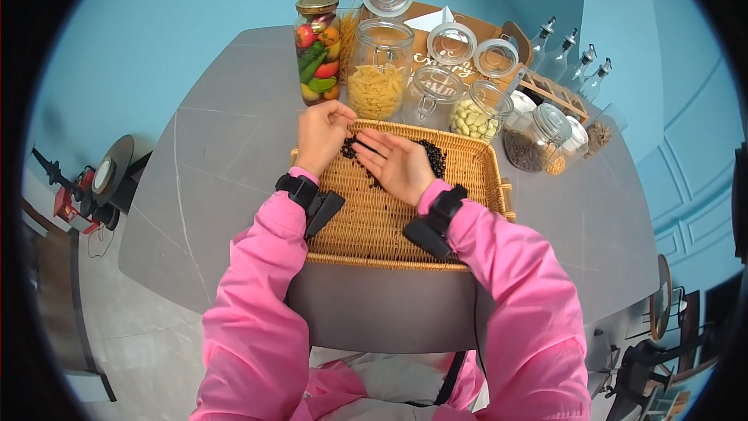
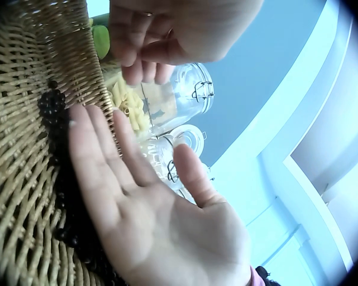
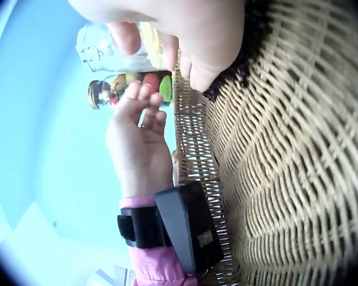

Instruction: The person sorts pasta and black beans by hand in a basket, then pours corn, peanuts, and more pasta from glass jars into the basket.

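Note:
My left hand hovers over the far left corner of a wicker tray, its fingers loosely bent and nothing visible among them. Beside it, my right hand is turned palm up with fingers extended, above small black beans strewn along the tray's far side. The left wrist view shows the bare right palm facing the camera, with black beans behind its outer edge. In the right wrist view the left hand's fingers curl slightly near the tray's rim.
Behind the tray stand a tall jar of vegetables, a pasta jar, an empty-looking clip jar and a jar of pale green beans. A dark-filled jar sits right of them. Glass bottles line the back right.

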The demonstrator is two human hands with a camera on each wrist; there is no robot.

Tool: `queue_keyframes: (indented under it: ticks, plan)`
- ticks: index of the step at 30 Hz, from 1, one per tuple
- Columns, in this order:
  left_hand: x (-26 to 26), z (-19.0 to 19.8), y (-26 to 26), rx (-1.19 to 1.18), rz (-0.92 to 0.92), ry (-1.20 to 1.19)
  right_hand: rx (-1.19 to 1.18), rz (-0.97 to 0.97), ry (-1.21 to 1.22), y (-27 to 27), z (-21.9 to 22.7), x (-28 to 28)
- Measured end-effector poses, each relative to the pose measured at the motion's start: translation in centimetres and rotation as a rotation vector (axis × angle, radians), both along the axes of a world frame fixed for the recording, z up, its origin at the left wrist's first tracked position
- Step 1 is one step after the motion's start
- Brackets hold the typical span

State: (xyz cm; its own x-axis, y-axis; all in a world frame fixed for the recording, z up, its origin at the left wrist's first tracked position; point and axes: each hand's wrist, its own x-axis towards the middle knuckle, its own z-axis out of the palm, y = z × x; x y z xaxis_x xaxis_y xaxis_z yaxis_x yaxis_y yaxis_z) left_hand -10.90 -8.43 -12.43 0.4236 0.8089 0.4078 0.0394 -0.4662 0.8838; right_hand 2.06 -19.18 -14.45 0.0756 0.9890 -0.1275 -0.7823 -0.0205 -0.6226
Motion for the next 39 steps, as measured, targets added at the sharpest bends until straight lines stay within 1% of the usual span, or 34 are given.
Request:
queue_keyframes:
  ticks: [2, 3, 5, 6, 8, 9, 11, 12, 13, 15, 17, 18, 19, 21, 22, 24, 25, 27, 29, 31, 32, 34, 35, 37, 38, 39]
  plan:
    - [0.1, -1.3, 0.9, 0.145, 0.013, 0.182, 0.051, 0.035, -0.107, -1.4, 1.4, 1.7]
    - [0.0, -1.5, 1.1, 0.144, 0.014, 0.182, 0.059, 0.062, -0.169, -2.3, 2.4, 2.5]
    - [-0.3, -2.1, 1.4, 0.389, 0.07, 0.434, 0.054, 0.094, -0.555, -4.2, 3.5, 5.1]
    - [-0.3, -2.4, 1.4, 0.388, 0.068, 0.436, 0.052, 0.093, -0.553, -5.2, 4.5, 6.3]
    - [0.0, -2.8, 1.3, 0.556, 0.183, 0.653, -0.33, 0.252, -1.301, -7.0, 6.3, 8.0]
    - [0.1, -2.9, 1.1, 0.559, 0.181, 0.652, -0.33, 0.248, -1.3, -7.4, 6.1, 8.5]
    - [0.1, -2.9, 0.3, 0.562, 0.129, 0.843, -0.464, 0.255, -1.703, -8.1, 5.1, 9.1]
    - [0.1, -2.7, 0.0, 0.572, 0.129, 0.847, -0.506, 0.288, -1.682, -7.9, 4.8, 9.0]
    - [0.3, -2.6, -0.3, 0.544, 0.108, 0.85, -0.498, 0.277, -1.675, -7.5, 4.5, 9.0]
    - [0.5, -2.3, -0.7, 0.522, 0.093, 0.862, -0.47, 0.314, -1.489, -6.1, 3.8, 9.1]
    - [0.7, -1.8, -1.1, 0.484, 0.062, 0.888, -0.438, 0.284, -1.436, -4.9, 3.3, 8.7]
    - [1.0, -1.3, -1.2, 0.434, 0.03, 0.946, -0.443, 0.319, -1.474, -4.1, 3.3, 8.6]
    - [1.2, -1.2, -1.1, 0.44, 0.037, 0.947, -0.45, 0.355, -1.515, -3.6, 3.3, 8.5]
    - [1.8, -0.9, -1.0, 0.396, -0.09, 0.982, -0.443, 0.337, -1.538, -3.1, 3.8, 7.9]
    - [2.1, -0.7, -0.8, 0.378, -0.163, 1.029, -0.44, 0.371, -1.569, -2.8, 4.1, 7.7]
    - [2.5, 0.2, -1.8, 0.348, -0.152, 1.053, -0.411, 0.414, -1.672, -2.3, 4.3, 7.4]
    - [2.7, 0.6, -2.1, 0.318, -0.145, 1.073, -0.406, 0.412, -1.672, -2.3, 4.4, 7.3]
    - [3.1, 1.1, -2.3, 0.28, -0.159, 1.071, -0.426, 0.334, -1.706, -3.2, 5.5, 6.4]
    - [3.5, 1.0, -2.4, 0.235, -0.175, 1.067, -0.389, 0.309, -1.667, -3.4, 4.8, 6.8]
    - [3.7, 0.4, -2.5, 0.274, -0.147, 0.99, -0.348, 0.247, -1.684, -3.6, 4.6, 6.8]
    - [3.7, 0.0, -2.6, 0.263, -0.146, 0.992, -0.349, 0.259, -1.683, -3.6, 4.3, 6.8]
    - [3.8, -0.6, -2.7, 0.337, -0.16, 0.837, -0.318, 0.151, -1.713, -3.6, 3.7, 6.9]
    - [3.8, -0.8, -2.8, 0.325, -0.159, 0.838, -0.32, 0.165, -1.713, -3.6, 3.5, 6.9]
    - [3.9, -1.1, -2.9, 0.393, -0.174, 0.763, -0.22, 0.078, -1.702, -3.5, 3.1, 6.7]
    - [4.0, -1.1, -3.0, 0.381, -0.172, 0.764, -0.149, -0.008, -1.8, -3.1, 2.1, 6.7]
    - [4.0, -0.9, -3.2, 0.377, -0.179, 0.745, -0.151, 0.004, -1.799, -2.9, 1.4, 7.0]
